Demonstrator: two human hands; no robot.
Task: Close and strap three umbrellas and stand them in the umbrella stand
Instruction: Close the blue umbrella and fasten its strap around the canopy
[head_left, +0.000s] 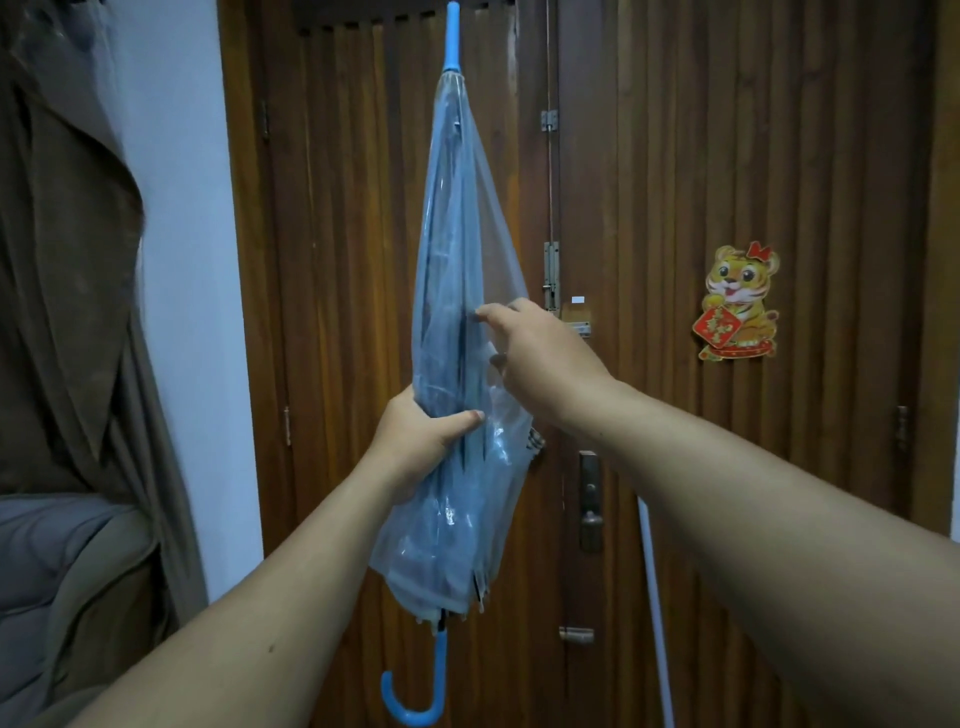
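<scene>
A slatted wooden door (675, 208) is filling the wall beyond the hands, wearing a tiger sticker (737, 301) right of the right hand and a metal handle (590, 519) below it. A brown curtain (67, 260) is hanging far left, beside a white wall (182, 208).

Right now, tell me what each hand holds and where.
Left hand grips the closed umbrella around its middle; right hand pinches a canopy fold just above.

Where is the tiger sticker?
In the head view, the tiger sticker is on the wooden door, right of the umbrella and above the right hand.
</scene>
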